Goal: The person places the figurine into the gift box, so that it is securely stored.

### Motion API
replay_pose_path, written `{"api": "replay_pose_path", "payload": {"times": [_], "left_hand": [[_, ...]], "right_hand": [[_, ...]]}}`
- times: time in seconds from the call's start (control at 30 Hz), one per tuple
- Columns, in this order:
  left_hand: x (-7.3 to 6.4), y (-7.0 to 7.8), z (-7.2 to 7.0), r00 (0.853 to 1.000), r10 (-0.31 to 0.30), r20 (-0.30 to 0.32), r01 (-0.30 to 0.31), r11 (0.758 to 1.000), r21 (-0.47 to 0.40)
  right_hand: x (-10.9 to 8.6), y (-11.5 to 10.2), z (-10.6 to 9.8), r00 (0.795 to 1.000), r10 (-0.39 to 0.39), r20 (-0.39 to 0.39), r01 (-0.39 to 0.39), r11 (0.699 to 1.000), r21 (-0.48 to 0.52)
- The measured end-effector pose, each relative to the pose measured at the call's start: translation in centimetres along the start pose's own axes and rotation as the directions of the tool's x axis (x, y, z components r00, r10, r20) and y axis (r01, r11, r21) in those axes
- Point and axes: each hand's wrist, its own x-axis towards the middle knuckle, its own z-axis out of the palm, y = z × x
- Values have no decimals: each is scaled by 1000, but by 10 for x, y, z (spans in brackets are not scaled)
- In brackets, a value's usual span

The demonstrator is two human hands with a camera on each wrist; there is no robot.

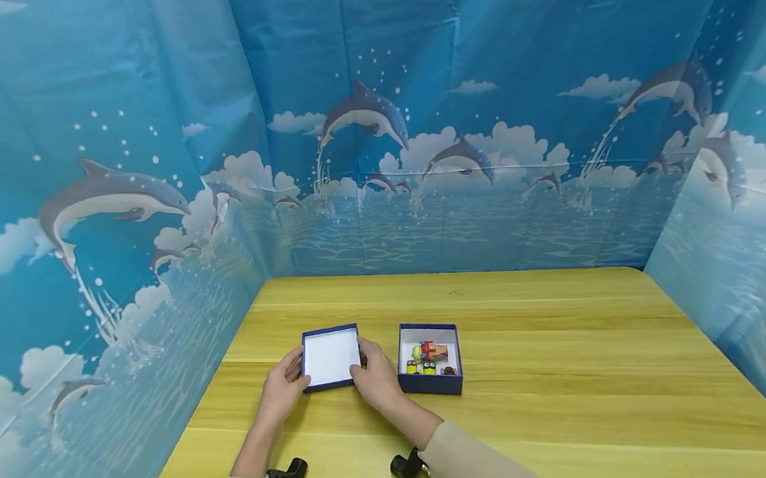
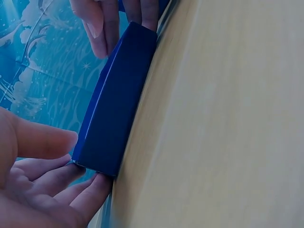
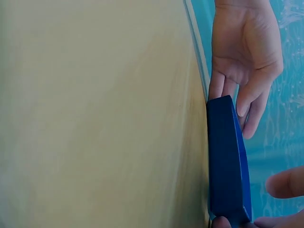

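A shallow dark-blue box lid lies with its white inside facing up, low at the tabletop. My left hand holds its left side, the thumb over the near-left corner. On the opposite side, my right hand grips the lid's right edge with the thumb over the rim. The left wrist view shows the lid's blue side wall end-on between both hands, left fingers against its near end. In the right wrist view the same lid spans between the two hands, right fingertips partly cut off at the bottom.
Just right of the lid stands an open dark-blue box with a white inside. In it are a red-and-blue toy figure, small yellow figures and a brown piece. A dolphin-print curtain surrounds the wooden table.
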Motion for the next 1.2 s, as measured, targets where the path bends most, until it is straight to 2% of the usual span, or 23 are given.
{"api": "replay_pose_path", "payload": {"times": [0.13, 0.43, 0.6, 0.7, 0.9, 1.2], "left_hand": [[-1, 1, -2, 1000, -15, -9, 15, 999, -38], [-1, 6, -6, 999, 2, -51, -8, 993, -114], [-1, 7, -11, 997, -17, -74, 4, 983, -181], [-1, 8, -13, 997, -11, -71, -7, 969, -247], [-5, 16, -19, 998, 41, -48, -57, 919, -390], [-8, 24, -19, 998, 57, -38, -68, 901, -428]], "right_hand": [[0, -1, 0, 1000, 1, 3, -2, 1000, 9], [0, -10, -6, 1000, -4, 28, 2, 997, 71], [0, -15, -12, 999, -14, 35, 11, 996, 89], [1, -16, -15, 1000, -9, 26, 6, 993, 115], [4, -22, -21, 1000, -15, -9, 16, 985, 171], [5, -30, -33, 1000, 14, -23, -8, 971, 241]]}}
